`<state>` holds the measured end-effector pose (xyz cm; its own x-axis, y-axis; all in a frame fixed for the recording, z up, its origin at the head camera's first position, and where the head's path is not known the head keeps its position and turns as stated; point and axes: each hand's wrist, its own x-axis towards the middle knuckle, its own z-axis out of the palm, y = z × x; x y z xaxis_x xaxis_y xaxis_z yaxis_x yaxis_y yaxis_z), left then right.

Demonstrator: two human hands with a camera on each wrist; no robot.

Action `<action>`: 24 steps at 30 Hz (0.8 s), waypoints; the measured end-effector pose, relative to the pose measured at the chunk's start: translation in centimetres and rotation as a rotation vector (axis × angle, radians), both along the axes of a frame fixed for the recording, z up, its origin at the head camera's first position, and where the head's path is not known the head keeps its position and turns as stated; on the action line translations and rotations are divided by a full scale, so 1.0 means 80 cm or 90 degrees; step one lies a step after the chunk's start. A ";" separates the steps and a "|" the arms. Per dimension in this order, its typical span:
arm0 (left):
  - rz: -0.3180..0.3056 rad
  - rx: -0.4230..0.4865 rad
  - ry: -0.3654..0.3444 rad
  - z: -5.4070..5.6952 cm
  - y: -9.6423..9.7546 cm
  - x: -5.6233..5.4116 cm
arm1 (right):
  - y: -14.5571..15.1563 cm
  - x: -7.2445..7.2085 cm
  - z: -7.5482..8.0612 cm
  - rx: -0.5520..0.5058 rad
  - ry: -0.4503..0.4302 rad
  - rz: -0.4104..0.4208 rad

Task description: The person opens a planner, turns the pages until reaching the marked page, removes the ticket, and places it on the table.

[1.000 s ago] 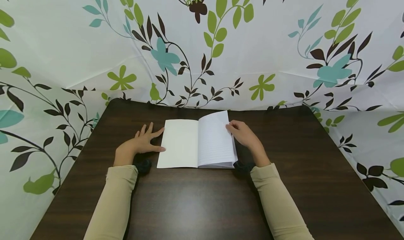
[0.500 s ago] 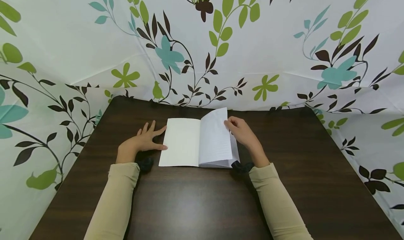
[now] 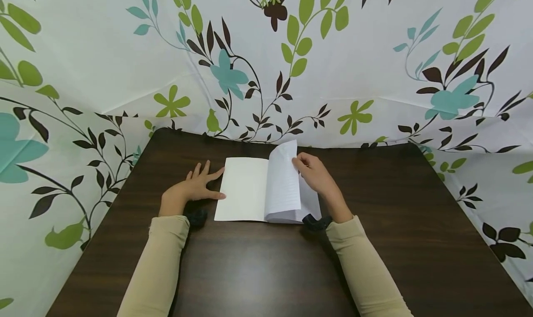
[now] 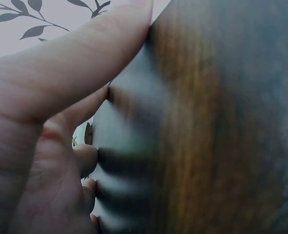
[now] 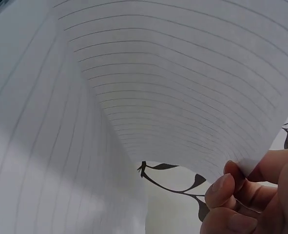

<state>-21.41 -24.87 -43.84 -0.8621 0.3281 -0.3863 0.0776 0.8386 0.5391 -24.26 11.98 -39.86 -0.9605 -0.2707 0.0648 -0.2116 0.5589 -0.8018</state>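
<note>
At nine o'clock on the open white paper notebook (image 3: pixel 242 189), the left hand (image 3: pixel 191 187) lies spread, likely as anchor; at two, the right hand (image 3: pixel 315 173) pinches a lined white page (image 3: pixel 284 183) aloft

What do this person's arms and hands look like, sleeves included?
The left hand and right hand are bare, without gloves. The left sleeve and right sleeve are long and plain beige. A small dark object shows beside the end of each sleeve; its details can't be made out.
</note>
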 end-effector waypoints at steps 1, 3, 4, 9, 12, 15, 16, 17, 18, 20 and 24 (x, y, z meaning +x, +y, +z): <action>0.001 0.002 0.000 0.000 0.001 0.000 | 0.000 0.000 -0.001 0.002 0.001 0.001; 0.003 0.002 0.000 -0.001 0.002 0.000 | -0.002 0.000 0.000 0.005 0.005 0.006; 0.004 0.001 -0.001 -0.001 0.002 0.000 | -0.004 0.000 0.000 0.004 0.007 0.010; 0.004 -0.004 -0.004 -0.002 0.002 -0.001 | -0.012 -0.001 0.008 0.009 0.019 0.024; 0.001 -0.003 -0.004 -0.002 0.003 -0.003 | -0.015 -0.002 0.013 0.019 0.023 0.030; 0.001 -0.003 -0.004 -0.002 0.003 -0.004 | -0.018 -0.002 0.018 0.030 0.028 0.033; 0.001 -0.002 -0.004 -0.002 0.002 -0.004 | -0.019 -0.003 0.019 0.037 0.030 0.033; 0.001 -0.004 -0.005 -0.002 0.002 -0.004 | -0.020 -0.003 0.021 0.042 0.031 0.034; 0.001 -0.004 -0.005 -0.002 0.002 -0.004 | -0.022 -0.003 0.022 0.047 0.031 0.035; 0.001 -0.004 -0.006 -0.002 0.001 -0.004 | -0.026 -0.004 0.025 0.058 0.028 0.038; -0.002 -0.004 -0.006 -0.002 0.000 -0.003 | -0.033 -0.006 0.031 0.075 0.018 0.047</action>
